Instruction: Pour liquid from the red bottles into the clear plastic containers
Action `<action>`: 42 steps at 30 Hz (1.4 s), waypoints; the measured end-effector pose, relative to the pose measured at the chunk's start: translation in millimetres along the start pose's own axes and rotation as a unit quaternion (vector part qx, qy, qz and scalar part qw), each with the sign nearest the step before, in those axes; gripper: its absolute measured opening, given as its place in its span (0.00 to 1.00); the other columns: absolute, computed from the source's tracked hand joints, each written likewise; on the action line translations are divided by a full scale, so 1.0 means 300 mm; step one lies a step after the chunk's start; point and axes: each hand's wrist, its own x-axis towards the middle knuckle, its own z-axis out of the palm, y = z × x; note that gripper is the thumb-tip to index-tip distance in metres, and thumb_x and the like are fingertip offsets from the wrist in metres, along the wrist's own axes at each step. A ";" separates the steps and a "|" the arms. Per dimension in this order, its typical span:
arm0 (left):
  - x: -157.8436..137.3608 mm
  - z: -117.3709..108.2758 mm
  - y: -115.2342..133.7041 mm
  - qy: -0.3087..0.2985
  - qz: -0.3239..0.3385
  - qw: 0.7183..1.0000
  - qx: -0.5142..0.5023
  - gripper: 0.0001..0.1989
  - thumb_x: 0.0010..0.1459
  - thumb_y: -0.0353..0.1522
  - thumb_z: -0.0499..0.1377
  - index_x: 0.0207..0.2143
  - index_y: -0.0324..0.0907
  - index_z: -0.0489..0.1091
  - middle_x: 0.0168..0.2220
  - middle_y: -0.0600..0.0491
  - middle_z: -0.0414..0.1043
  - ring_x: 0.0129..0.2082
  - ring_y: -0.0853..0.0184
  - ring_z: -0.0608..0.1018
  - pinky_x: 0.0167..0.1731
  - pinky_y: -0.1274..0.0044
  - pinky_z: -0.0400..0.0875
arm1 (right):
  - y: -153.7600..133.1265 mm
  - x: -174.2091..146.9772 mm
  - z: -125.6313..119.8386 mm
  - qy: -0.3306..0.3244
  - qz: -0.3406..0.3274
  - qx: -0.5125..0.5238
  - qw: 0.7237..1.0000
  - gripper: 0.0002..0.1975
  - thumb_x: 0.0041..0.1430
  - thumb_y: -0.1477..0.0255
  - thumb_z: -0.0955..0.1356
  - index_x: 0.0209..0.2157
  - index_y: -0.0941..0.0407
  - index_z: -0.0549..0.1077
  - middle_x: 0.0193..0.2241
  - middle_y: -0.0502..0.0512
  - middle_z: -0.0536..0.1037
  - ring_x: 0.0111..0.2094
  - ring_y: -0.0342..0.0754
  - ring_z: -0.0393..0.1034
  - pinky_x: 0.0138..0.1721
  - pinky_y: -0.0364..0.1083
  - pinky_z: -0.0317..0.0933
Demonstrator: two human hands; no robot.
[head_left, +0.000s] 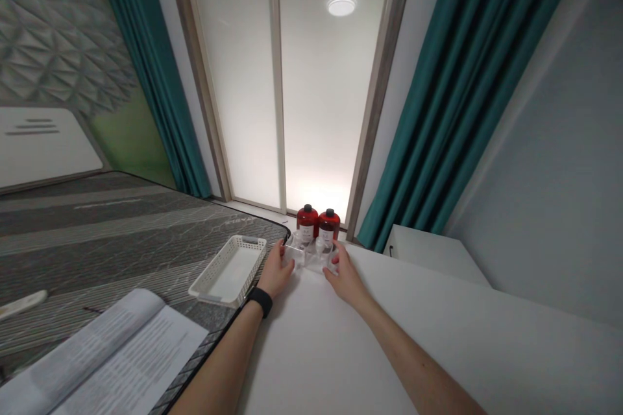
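Two dark red bottles with black caps and pale labels stand side by side at the far end of the white tabletop, a left bottle (307,220) and a right bottle (329,224). Just in front of them are two small clear plastic pump bottles. My left hand (276,272), with a black band on its wrist, curls its fingers round the left clear pump bottle (295,254). Fingers and thumb of my right hand (346,274) grip the right clear pump bottle (318,259) from its right side. Both clear bottles look upright at the tabletop, their edges faint.
On the bed's grey striped cover (160,233) to the left lie a white perforated basket (202,290), an open book (131,350) and a white stick-like object (24,304). A white cabinet (438,253) stands beyond the white tabletop (321,350), near a green curtain (448,91).
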 end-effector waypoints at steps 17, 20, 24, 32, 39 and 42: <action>-0.060 -0.043 0.305 0.013 0.192 0.980 0.040 0.09 0.60 0.31 0.52 0.40 0.44 0.70 0.39 0.48 0.71 0.44 0.56 0.73 0.47 0.65 0.68 | -0.062 -0.155 -0.300 -0.027 0.013 -0.018 0.999 0.31 0.55 0.75 0.65 0.61 0.51 0.57 0.36 0.51 0.71 0.38 0.49 0.69 0.47 0.53 0.64; -0.057 -0.012 0.390 -0.074 0.228 0.970 0.034 0.08 0.61 0.32 0.52 0.40 0.44 0.70 0.40 0.48 0.71 0.44 0.56 0.73 0.45 0.66 0.69 | -0.067 -0.200 -0.380 -0.013 0.032 -0.018 0.999 0.31 0.56 0.75 0.65 0.61 0.51 0.56 0.36 0.51 0.71 0.37 0.49 0.69 0.46 0.53 0.64; -0.071 0.041 0.507 -0.176 0.243 0.954 0.007 0.08 0.61 0.32 0.53 0.41 0.44 0.70 0.40 0.48 0.72 0.43 0.57 0.74 0.45 0.67 0.70 | -0.077 -0.266 -0.474 0.008 0.053 -0.013 0.998 0.30 0.56 0.73 0.65 0.61 0.50 0.56 0.36 0.51 0.72 0.38 0.49 0.70 0.48 0.52 0.64; -0.200 0.159 0.647 -0.294 0.262 0.918 -0.033 0.09 0.60 0.28 0.53 0.42 0.42 0.69 0.38 0.49 0.72 0.41 0.60 0.74 0.44 0.67 0.69 | -0.068 -0.426 -0.576 0.066 0.079 0.020 0.994 0.30 0.58 0.72 0.64 0.61 0.52 0.55 0.36 0.51 0.72 0.39 0.48 0.71 0.49 0.52 0.63; -0.260 0.222 0.650 -0.257 0.267 0.928 -0.034 0.07 0.61 0.28 0.51 0.37 0.42 0.69 0.35 0.51 0.74 0.38 0.60 0.75 0.41 0.67 0.66 | -0.043 -0.483 -0.566 0.112 0.071 0.027 0.991 0.25 0.60 0.70 0.63 0.59 0.53 0.58 0.37 0.52 0.73 0.39 0.48 0.71 0.48 0.52 0.64; -0.270 0.237 0.623 -0.214 0.259 0.941 -0.029 0.08 0.63 0.28 0.50 0.35 0.42 0.69 0.33 0.51 0.74 0.36 0.60 0.75 0.40 0.67 0.65 | -0.042 -0.489 -0.534 0.170 0.040 0.003 0.985 0.23 0.61 0.71 0.61 0.58 0.54 0.60 0.36 0.53 0.73 0.41 0.49 0.70 0.50 0.53 0.63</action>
